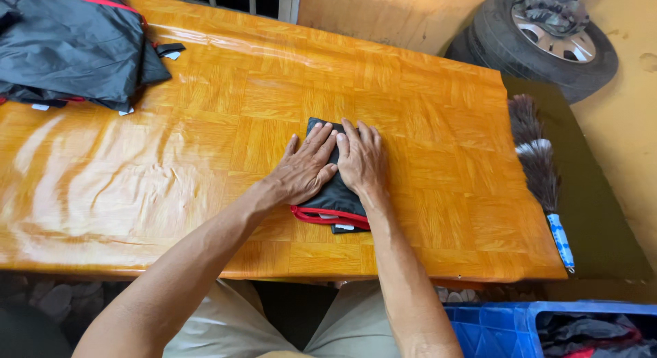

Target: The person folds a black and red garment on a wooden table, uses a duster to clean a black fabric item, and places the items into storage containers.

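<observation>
A small folded black cloth with red trim point(334, 201) lies on the glossy orange wooden table point(205, 187), near its front edge. Both palms press flat on top of it. My left hand point(306, 168) covers the cloth's left half, fingers spread and pointing away from me. My right hand point(363, 160) lies beside it on the right half, fingers touching the left hand's fingers. Neither hand grips anything; the red edge and a white tag show below the wrists.
A pile of black garments with red trim point(72, 43) sits at the table's far left corner. A feather duster with a blue handle point(540, 180) lies right of the table. A car wheel point(547, 36) leans behind. A blue crate point(540, 327) holds cloth at lower right.
</observation>
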